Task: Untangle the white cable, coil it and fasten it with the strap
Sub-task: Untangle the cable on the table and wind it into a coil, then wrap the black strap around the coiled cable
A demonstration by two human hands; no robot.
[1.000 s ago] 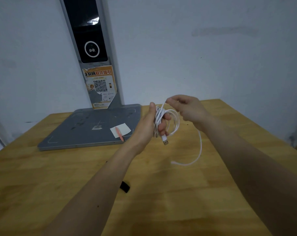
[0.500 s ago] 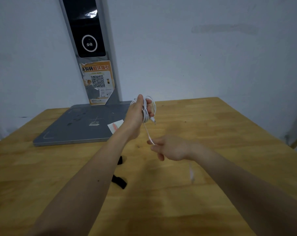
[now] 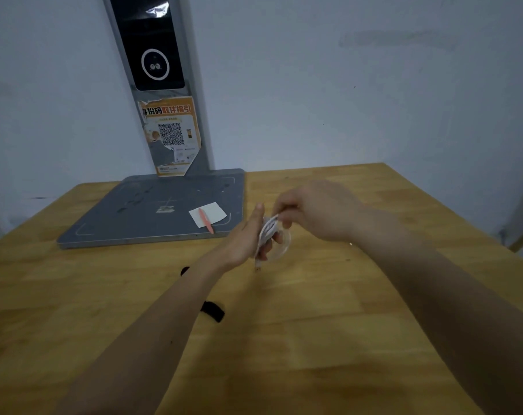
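Note:
The white cable [image 3: 270, 235] is wound in loops around my left hand [image 3: 248, 235], which grips the coil above the middle of the wooden table [image 3: 359, 310]. A metal plug end hangs below the coil. My right hand [image 3: 317, 212] sits just right of the coil and pinches a strand of the cable at its top. The black strap [image 3: 213, 311] lies flat on the table under my left forearm, partly hidden by the arm.
A grey flat base [image 3: 152, 214] with an upright pillar [image 3: 161, 85] stands at the back left against the wall. On it lie a white paper slip [image 3: 213, 213] and a pink pen [image 3: 206, 224]. The table's right edge is close.
My right hand rose from low over the table back to the coil, bringing the loose cable tail onto it. My left hand with the coil moved slightly down and right.

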